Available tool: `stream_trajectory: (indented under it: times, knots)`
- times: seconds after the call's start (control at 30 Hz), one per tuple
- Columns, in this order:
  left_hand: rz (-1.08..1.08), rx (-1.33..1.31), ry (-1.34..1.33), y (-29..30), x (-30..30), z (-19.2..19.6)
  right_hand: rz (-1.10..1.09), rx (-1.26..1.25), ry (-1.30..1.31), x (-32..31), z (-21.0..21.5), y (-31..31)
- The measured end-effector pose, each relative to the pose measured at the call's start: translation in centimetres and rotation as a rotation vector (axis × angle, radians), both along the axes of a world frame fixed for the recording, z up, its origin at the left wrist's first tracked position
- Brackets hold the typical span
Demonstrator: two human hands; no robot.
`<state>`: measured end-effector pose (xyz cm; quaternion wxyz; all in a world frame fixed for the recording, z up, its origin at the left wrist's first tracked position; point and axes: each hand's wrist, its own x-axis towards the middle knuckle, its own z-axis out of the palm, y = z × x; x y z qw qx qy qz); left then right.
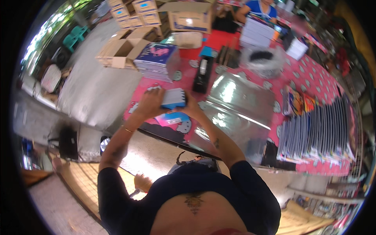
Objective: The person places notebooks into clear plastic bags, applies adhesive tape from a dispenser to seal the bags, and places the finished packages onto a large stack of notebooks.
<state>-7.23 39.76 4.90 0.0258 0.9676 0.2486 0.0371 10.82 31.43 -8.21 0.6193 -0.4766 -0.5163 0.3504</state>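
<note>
My left hand (pixel 153 102) and my right hand (pixel 191 106) grip a small blue-and-white block (pixel 173 98) from its two sides, close to the near edge of the table. Its top is white, its near side blue, and dark marks run along its right edge; it may be a stack of small pads, but blur hides its exact kind. Just below it on the table lies a pink-and-blue flat item (pixel 172 118). Right of my hands, clear plastic sheets (pixel 239 103) are spread out. Beyond my right hand stands a long black device (pixel 203 72).
A pink patterned cloth (pixel 309 78) covers the table. Purple-covered books (pixel 156 58) stand stacked behind my left hand, near open cardboard boxes (pixel 125 51). Many notebooks (pixel 317 129) line the right side. A plastic-wrapped roll (pixel 262 62) and another person (pixel 260 8) are farther back.
</note>
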Motion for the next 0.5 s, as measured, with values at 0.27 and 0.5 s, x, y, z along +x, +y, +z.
stream_trajectory:
  times: [0.27,0.5]
  knots:
    - [0.004,-0.277,-0.496,-5.4,5.6,1.9,-0.521,0.022,0.014,8.5,7.2,-13.5]
    - [0.3,-1.436,-0.621,-12.4,17.1,-8.9,-0.643,-0.397,0.687,12.2,4.8,-24.4]
